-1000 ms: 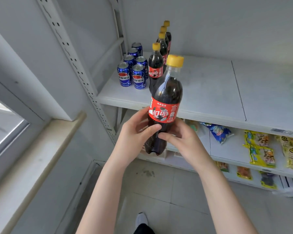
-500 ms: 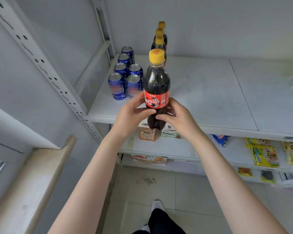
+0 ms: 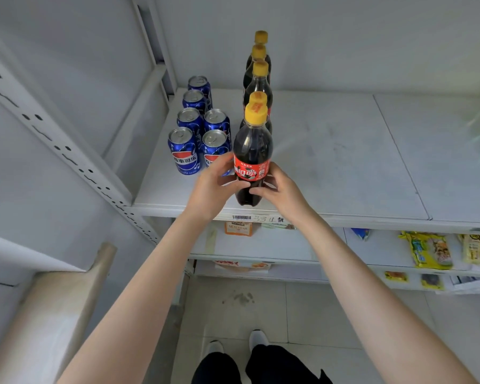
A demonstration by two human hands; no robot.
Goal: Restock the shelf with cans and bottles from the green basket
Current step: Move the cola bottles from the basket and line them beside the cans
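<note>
Bottle point(image 3: 252, 153) stood upright at the front of the shelf point(image 3: 344, 162), heading a row point(image 3: 258, 79) of like bottles. Left grip point(image 3: 214, 187) and right grip point(image 3: 280, 189) both clasped it, fingers curled round its red label and lower body. Blue cans point(image 3: 197, 134) stood just beside it on the left. Whether its base touched the shelf could not be told.

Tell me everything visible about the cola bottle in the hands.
The bottle is clear plastic, full of dark cola, with a yellow cap on and a red label around its middle. It is upright, base on or just above the shelf near its front edge, in front of a row of matching bottles, beside blue cans. The left hand and right hand grip it at the label.
</note>
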